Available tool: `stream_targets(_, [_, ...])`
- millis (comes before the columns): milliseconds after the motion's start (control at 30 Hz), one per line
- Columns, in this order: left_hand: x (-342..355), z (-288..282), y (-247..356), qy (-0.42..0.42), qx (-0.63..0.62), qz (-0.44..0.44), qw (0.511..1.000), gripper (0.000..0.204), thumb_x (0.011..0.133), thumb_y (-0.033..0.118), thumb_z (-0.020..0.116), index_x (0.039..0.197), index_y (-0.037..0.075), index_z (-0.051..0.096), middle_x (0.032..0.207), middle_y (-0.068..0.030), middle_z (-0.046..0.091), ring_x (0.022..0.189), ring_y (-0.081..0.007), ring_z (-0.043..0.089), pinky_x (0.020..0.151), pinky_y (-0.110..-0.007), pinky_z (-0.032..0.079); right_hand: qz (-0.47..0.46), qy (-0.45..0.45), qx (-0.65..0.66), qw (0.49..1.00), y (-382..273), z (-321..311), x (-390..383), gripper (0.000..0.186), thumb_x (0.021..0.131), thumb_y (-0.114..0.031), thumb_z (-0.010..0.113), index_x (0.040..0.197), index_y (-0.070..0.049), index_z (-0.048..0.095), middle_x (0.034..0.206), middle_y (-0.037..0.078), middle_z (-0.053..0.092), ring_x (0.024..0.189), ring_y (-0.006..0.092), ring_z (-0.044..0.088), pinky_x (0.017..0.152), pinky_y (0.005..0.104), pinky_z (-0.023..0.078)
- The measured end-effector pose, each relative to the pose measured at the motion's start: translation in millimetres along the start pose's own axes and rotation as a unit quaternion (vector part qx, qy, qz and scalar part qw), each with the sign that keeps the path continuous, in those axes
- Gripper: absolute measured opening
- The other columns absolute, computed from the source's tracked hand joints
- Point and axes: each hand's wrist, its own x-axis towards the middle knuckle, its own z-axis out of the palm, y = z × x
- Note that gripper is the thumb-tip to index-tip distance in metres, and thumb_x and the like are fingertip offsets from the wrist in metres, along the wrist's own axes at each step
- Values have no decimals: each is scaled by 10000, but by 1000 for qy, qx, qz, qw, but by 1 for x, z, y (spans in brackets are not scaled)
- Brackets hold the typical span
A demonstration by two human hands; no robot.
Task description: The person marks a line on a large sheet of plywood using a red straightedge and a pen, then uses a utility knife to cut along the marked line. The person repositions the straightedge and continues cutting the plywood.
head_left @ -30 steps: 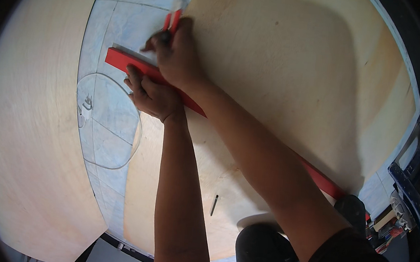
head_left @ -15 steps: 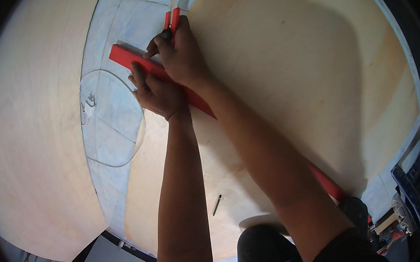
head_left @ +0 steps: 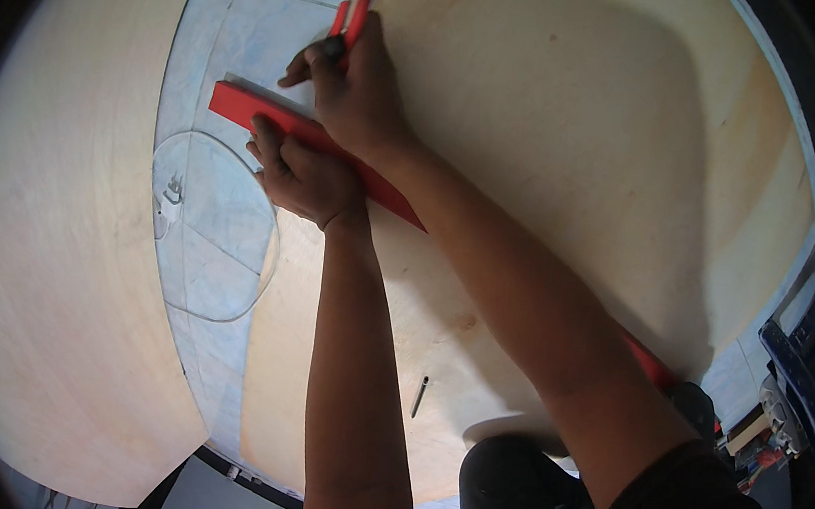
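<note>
My right hand (head_left: 359, 90) is closed round a red-handled cutting tool (head_left: 355, 22) with a pale, blurred upper part, just beyond a long red straightedge (head_left: 237, 102). The straightedge lies diagonally over the pale plywood sheet (head_left: 584, 125), its left end over blue-white tiles. My left hand (head_left: 294, 167) presses on the straightedge, fingers curled along its near side. My right forearm crosses over the straightedge. A slim pen-like item (head_left: 420, 395) lies on the plywood below.
A second plywood sheet (head_left: 61, 224) fills the left. A white cable with a plug (head_left: 171, 193) loops over the tiles (head_left: 233, 36). At lower right are a dark blue frame (head_left: 790, 370), mixed tools (head_left: 759, 450) and my dark-clad knee (head_left: 504, 486).
My right hand and the tool have moved a little upward, toward the top of the view. My left hand stays on the straightedge, almost unmoved.
</note>
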Motion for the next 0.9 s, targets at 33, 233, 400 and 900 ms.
stream_targets(33, [0, 1, 1, 1, -13, -5, 1000, 541, 1053, 194, 410, 1480, -48, 636, 1210, -172, 703, 1192, -338, 636, 1127, -440, 441, -18, 26, 24, 999, -5, -2, 4, 190, 1100, -34, 521, 1202, -12, 362, 964, 140, 739, 781, 225, 778, 682, 327, 604])
stream_targets(233, [0, 1, -5, 1, -1, -5, 1000, 537, 1051, 186, 419, 1491, -29, 640, 1366, -202, 708, 1331, -348, 605, 1227, -457, 373, 36, 20, -174, 984, -48, -32, -5, 339, 1023, -45, 585, 1287, 9, 380, 927, 281, 714, 858, 443, 770, 761, 500, 626])
stream_targets(400, [-2, 0, -5, -5, -24, -61, 998, 536, 1055, 225, 433, 1482, -2, 663, 1499, -218, 662, 1467, -367, 543, 1220, -450, 377, -44, -168, -363, 916, -82, -56, -43, 350, 1037, -159, 608, 1317, 44, 552, 958, 277, 728, 850, 443, 771, 767, 489, 641])
stream_targets(900, [5, 4, -35, 18, -40, -35, 998, 464, 1089, 284, 468, 1374, 38, 739, 1143, -129, 731, 1108, -300, 635, 1186, -441, 351, 58, -252, -509, 821, -92, -25, -62, 219, 994, -178, 665, 1075, 23, 636, 884, 245, 732, 758, 398, 778, 691, 470, 645])
